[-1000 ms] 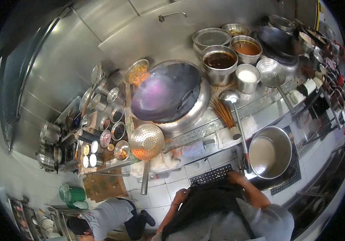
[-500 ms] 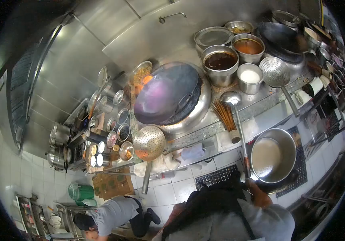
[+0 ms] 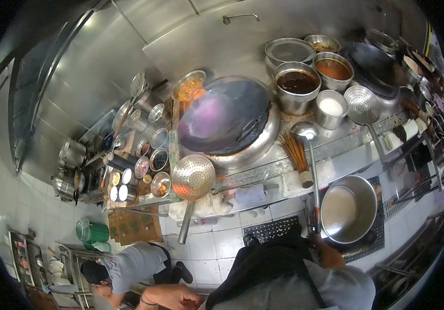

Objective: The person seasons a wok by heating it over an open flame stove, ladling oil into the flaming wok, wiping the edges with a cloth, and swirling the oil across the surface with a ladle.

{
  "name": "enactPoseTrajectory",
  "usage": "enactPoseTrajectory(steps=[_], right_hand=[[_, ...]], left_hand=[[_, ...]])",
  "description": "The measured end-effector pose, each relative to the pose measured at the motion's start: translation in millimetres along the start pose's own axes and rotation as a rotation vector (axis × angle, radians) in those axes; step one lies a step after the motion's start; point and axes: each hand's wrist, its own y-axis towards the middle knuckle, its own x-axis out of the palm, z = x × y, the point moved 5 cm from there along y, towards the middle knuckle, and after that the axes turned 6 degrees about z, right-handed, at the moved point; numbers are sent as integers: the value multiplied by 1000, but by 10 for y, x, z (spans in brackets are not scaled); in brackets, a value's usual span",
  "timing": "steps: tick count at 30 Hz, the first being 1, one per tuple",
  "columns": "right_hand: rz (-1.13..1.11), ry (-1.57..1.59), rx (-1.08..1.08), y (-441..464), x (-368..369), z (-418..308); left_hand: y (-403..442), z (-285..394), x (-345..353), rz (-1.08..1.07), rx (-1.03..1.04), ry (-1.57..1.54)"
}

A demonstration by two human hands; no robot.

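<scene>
My right hand [image 3: 319, 247] is closed at the lower end of a long-handled ladle [image 3: 313, 165]. The ladle's bowl lies on the stove ledge, beside a bamboo wok brush [image 3: 295, 152]. My left hand [image 3: 176, 297] is low at the bottom edge, a dark band round its wrist, its fingers curled in; whatever may be inside is hidden. A large dark wok [image 3: 227, 116] sits tilted on the burner. In front of it, a perforated strainer [image 3: 193, 177] lies with its handle jutting past the counter edge.
A big metal pot [image 3: 364, 206] with pale liquid stands right of my right hand. Pots of dark sauce [image 3: 297, 82] and orange liquid [image 3: 333, 70] are behind. Small seasoning bowls [image 3: 160, 184] crowd the left counter. A person in grey [image 3: 136, 266] bends at lower left.
My left hand has moved left and down, away from my body. My view has shifted slightly. The right hand stays by the ladle's handle end, and the wok and pots keep their places.
</scene>
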Motion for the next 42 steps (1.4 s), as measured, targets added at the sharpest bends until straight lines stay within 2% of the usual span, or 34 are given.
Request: enactPoseTrajectory(steps=[4,7,9,10,11,12,13,14,15,16,18,22,23,26,27,28,30,33,36,37,38,40,42], right_hand=[[93,-135,-79,89,180,-103],[163,-222,-125,190,370,-40],[206,-371,-238,364,624,201],[120,-657,-446,315,625,197],[82,-919,-685,251,636,209],[3,-1195,-905,171,634,249],[32,-790,-229,-51,422,-71],[61,-705,-199,-183,380,-188],[90,-621,-169,-254,323,-240],[116,-542,-142,-255,264,-216],[76,-646,-267,-330,321,-239],[19,-622,-258,-460,363,-381],[9,-606,-257,-481,383,-447],[-10,-602,-260,-494,346,-675],[-24,-599,-268,-509,332,-789],[-32,-596,-277,-514,332,-918],[-35,-600,-289,-467,350,-1039],[-59,-595,-311,-530,415,-1377],[-64,-586,-327,-545,508,-1631],[-64,-583,-330,-562,541,-1701],[-66,-581,-330,-581,552,-1746],[-76,-577,-340,-615,627,-1858],[-84,-571,-345,-673,700,-1908]], left_hand=[[26,-138,-83,78,68,-29],[129,-706,-69,-51,97,-52],[87,-923,-134,67,-29,29],[64,-1026,-170,127,-92,67],[87,-1129,-220,162,-46,134],[61,-1214,-147,34,1,37],[7,-1297,-79,-94,51,-58],[-39,-1344,-34,-223,101,-149],[-126,-1084,-25,-240,60,-392],[-138,-1040,-82,-230,153,-332],[-181,-1024,-139,-192,339,-211],[-177,-1371,-168,-135,217,-277],[-156,-1647,-164,-87,178,-140],[-302,-1739,-348,230,92,97],[-342,-1833,-297,105,128,-11],[-374,-1917,-158,-107,211,-213],[-460,-1846,-129,-264,399,-216],[-422,-1946,-173,-93,322,-191],[-312,-2389,-238,-6,207,-146],[-194,-2712,-287,200,121,-92],[-135,-2871,-419,498,54,299],[55,-3353,-423,381,1,516],[174,-3654,-442,231,-204,204]])
